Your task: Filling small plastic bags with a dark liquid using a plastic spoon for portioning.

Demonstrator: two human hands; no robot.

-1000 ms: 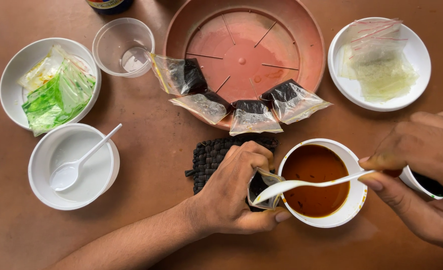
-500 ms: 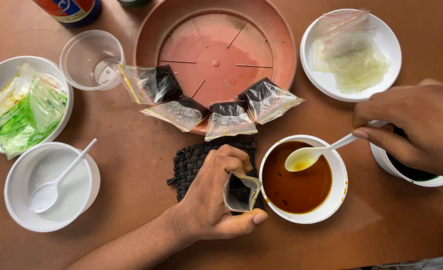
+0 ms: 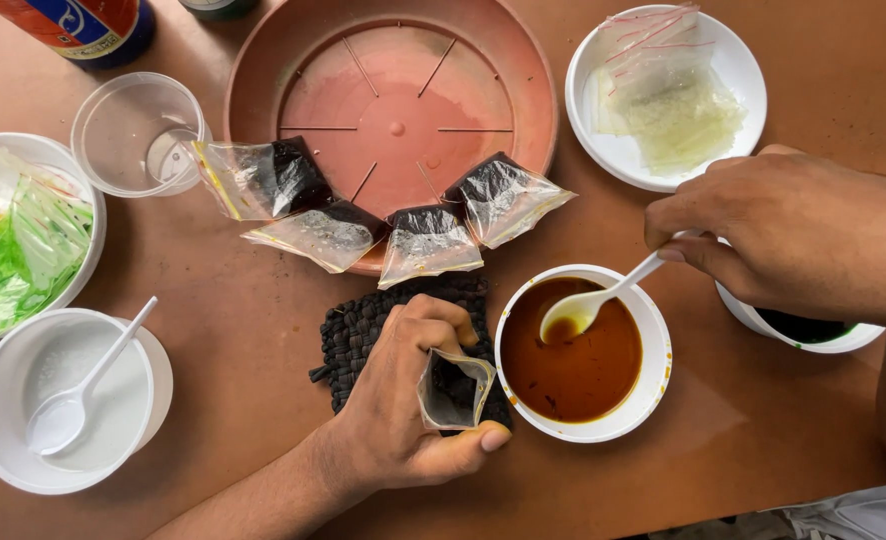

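Fingers (image 3: 433, 320) of the left hand (image 3: 403, 410) curl around a small clear bag (image 3: 455, 388), pinching its mouth open just left of the bowl of brown liquid (image 3: 578, 355). Right hand (image 3: 793, 235) pinches a white spoon (image 3: 588, 305) whose tip dips into that bowl. A loaded spoon could drip on the dark woven mat (image 3: 373, 325) or miss the narrow mouth, I'd judge. Beyond the bowl, filled bags (image 3: 428, 240) rest on a round red tray (image 3: 538, 120); nothing blocks the short path.
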